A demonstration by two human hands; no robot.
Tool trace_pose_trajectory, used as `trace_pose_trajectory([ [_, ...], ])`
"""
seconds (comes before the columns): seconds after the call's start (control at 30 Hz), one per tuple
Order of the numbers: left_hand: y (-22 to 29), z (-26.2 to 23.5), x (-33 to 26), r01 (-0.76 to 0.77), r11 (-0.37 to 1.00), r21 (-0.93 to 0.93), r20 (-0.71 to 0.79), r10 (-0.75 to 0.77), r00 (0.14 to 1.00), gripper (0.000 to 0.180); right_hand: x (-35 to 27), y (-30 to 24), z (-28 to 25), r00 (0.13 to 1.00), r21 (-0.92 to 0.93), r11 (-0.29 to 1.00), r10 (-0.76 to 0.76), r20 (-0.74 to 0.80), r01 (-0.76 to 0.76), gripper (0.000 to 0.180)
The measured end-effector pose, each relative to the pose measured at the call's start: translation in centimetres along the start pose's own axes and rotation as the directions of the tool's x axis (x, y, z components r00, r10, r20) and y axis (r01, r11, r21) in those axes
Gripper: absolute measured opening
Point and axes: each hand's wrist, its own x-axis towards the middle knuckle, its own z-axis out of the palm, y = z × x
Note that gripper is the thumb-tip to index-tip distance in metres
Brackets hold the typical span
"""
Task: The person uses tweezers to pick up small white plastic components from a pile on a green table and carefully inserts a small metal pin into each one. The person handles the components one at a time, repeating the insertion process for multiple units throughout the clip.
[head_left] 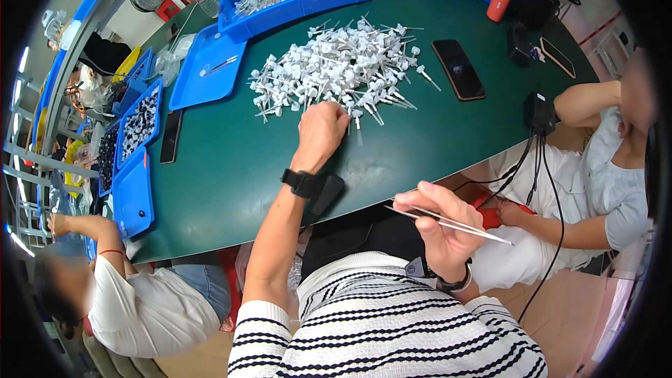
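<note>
A heap of small white plastic parts with thin stems lies on the green table. My left hand reaches to the near edge of this heap, its fingers curled down and closed. What they pinch, if anything, is hidden beneath the hand. Just past the table's front edge, my right hand is raised and closed around a pair of slim metal tweezers. The tweezers slant across the fingers, away from the heap.
Behind the heap stands a blue bin of similar parts. Left of it are a blue tray with tweezers and a phone. Another phone lies right of the heap. Co-workers sit at left and right; black cables hang beside the right one.
</note>
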Motion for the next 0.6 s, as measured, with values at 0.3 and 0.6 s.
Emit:
trace_pose_trajectory([
  [0.3,0.7,-1.5,-1.5,0.050,0.999,0.014,-0.116,-0.048,0.992,0.023,-0.9,3.3,1.3,0.980,0.044,0.980,0.194,-0.035,-0.193,0.030],
  [0.6,1.8,-0.4,-1.3,0.034,0.997,0.076,-0.024,-0.032,0.999,0.032,-1.5,4.1,1.7,0.957,0.026,0.957,0.289,-0.036,-0.289,0.029],
])
